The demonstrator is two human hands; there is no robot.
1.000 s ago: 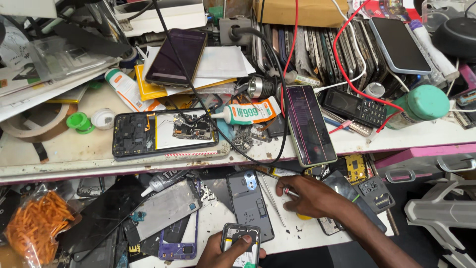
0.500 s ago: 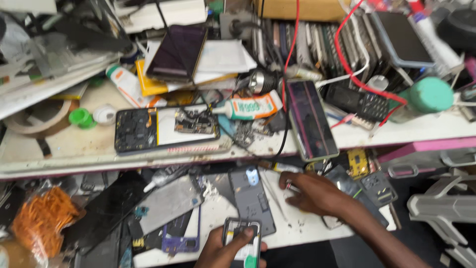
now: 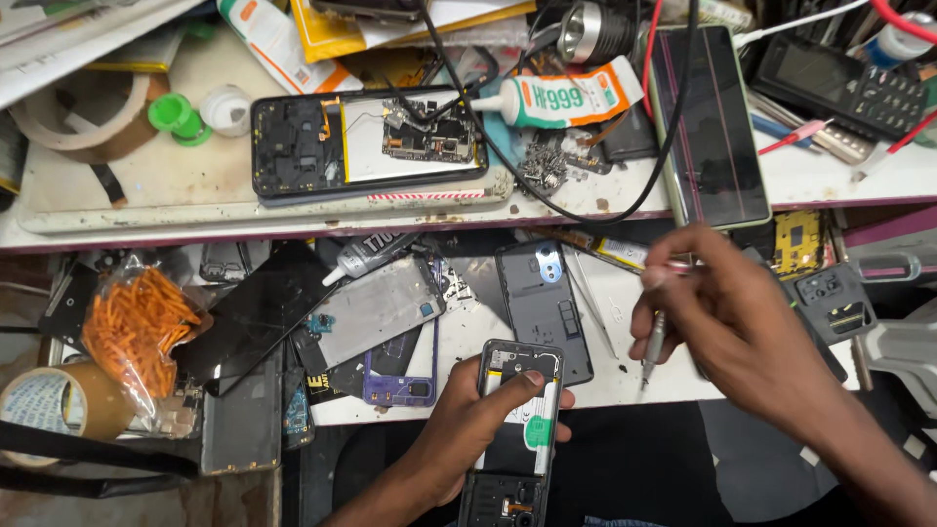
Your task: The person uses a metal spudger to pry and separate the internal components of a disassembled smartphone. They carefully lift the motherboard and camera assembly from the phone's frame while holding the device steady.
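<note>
Hands at work: the left hand (image 3: 468,429) grips an opened phone (image 3: 517,429), back cover already off, low before the worktop (image 3: 605,293), while the right hand (image 3: 732,322) pinches a small screwdriver (image 3: 652,344) beside it, reassembly apparently undone.

**Person's body: two bare hands, bare forearms**

Left hand (image 3: 473,420) bare, no glove, ring or watch visible. Left forearm bare down to the bottom frame edge, no sleeve showing. Right hand (image 3: 727,317) also bare, no rings, no wristband. Right forearm bare out to the bottom-right corner, no sleeve or cuff in view. Fingernails short and plain. No tattoos, bandages or markings seen. Rest of the body out of view.
</note>
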